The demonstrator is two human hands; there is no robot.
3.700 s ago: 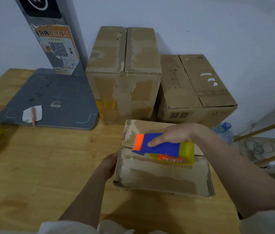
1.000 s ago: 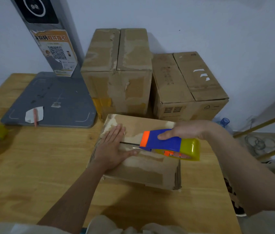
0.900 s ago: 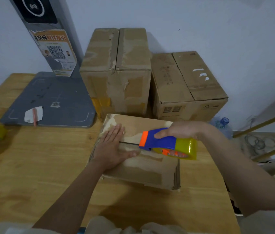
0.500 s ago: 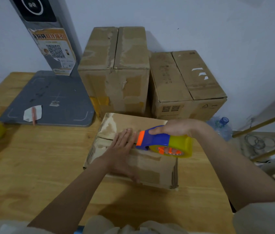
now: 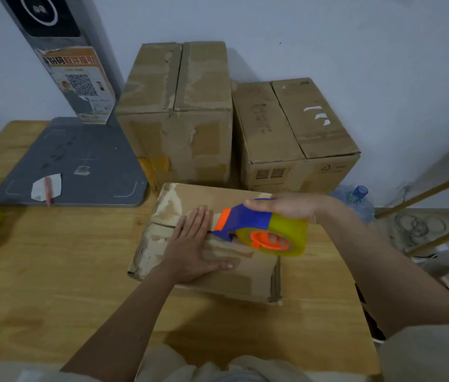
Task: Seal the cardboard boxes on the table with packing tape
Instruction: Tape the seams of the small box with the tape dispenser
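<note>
While your left hand (image 5: 190, 249) pressed flat, fingers straight, on the worn, patchy cardboard box (image 5: 248, 274) at the table's (image 5: 52, 285) near centre, your right hand (image 5: 286, 208) gripped the tape dispenser (image 5: 256, 227) on its seam.

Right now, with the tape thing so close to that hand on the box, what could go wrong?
1. The left hand lies flat on the small box, its fingertips right beside the front end of the tape dispenser. If the right hand pushes it forward, the front end might scrape those fingers.

2. The seam is still open left of the hand, so tape laid crooked could miss it.
</note>
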